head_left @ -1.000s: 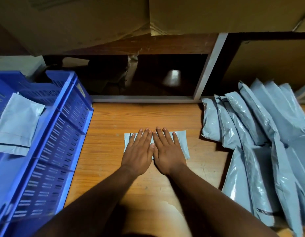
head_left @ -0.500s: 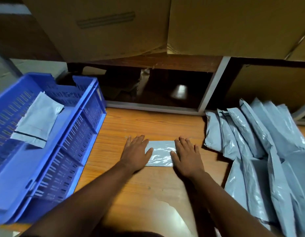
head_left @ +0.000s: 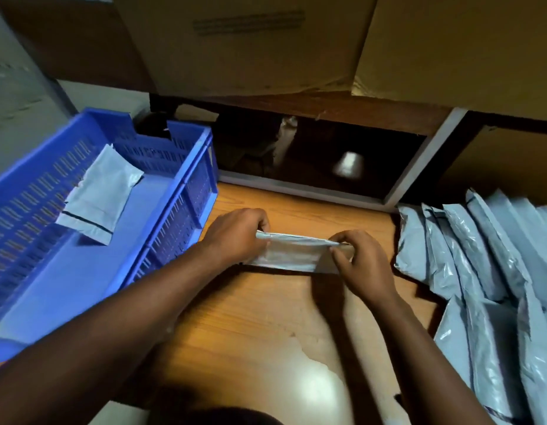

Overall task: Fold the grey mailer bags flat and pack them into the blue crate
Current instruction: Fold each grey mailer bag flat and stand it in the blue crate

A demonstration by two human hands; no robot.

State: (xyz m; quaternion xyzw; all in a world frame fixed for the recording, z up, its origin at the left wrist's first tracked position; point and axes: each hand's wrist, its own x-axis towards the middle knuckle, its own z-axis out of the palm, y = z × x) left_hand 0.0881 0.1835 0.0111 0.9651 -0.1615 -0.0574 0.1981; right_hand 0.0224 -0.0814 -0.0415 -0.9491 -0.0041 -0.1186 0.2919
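Between my fingers (head_left: 339, 240), both hands pinch the folded mailer (head_left: 289, 256), lifting; next, carry it left into the crate (head_left: 186, 154).

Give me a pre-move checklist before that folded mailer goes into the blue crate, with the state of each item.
1. Left hand grips the left end of the folded grey plastic mailer bag: ok.
2. Right hand pinches its right end: ok.
3. Bag folded flat: cannot tell; its top edge is lifted off the wooden tabletop.
4. Free floor in the blue slatted plastic crate: ok, bare beside the one folded grey bag already inside.
5. Path leftward to the crate: ok, nothing lies between.
6. Pile of unfolded grey mailer bags clear of the hands: ok.
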